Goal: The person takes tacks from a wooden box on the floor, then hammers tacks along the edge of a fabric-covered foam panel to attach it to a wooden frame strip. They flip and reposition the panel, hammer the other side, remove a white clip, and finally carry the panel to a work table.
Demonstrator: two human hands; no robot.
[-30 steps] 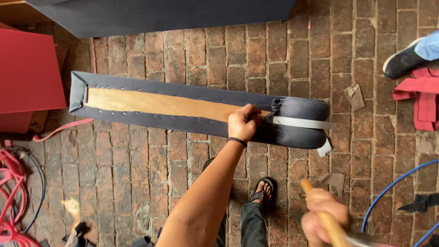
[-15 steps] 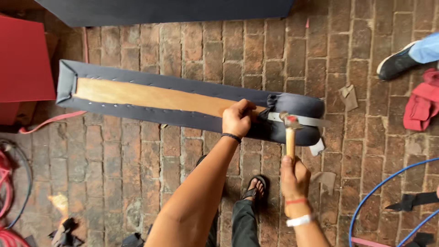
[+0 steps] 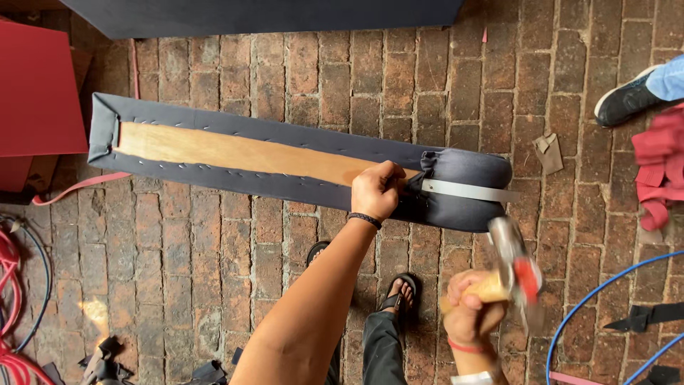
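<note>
A long wooden board (image 3: 235, 152) wrapped in dark navy fabric (image 3: 285, 187) lies across the brick floor, stapled along its edges. At its padded right end a flat metal strip (image 3: 467, 190) sticks out. My left hand (image 3: 377, 189) presses on the board next to the inner end of that strip, fingers curled. My right hand (image 3: 474, 310) grips the wooden handle of a hammer (image 3: 514, 267), whose blurred metal head with a red patch hangs just below the padded end.
A red panel (image 3: 35, 89) stands at the left and a dark panel (image 3: 263, 13) at the top. Red hoses (image 3: 11, 285) lie lower left, blue cable (image 3: 605, 299) lower right. Another person's shoe (image 3: 627, 100) and red cloth (image 3: 659, 167) are at right. My sandalled feet (image 3: 399, 292) are below.
The hammer has swung back from the metal strip, down and toward me. My left hand has stayed on the board.
</note>
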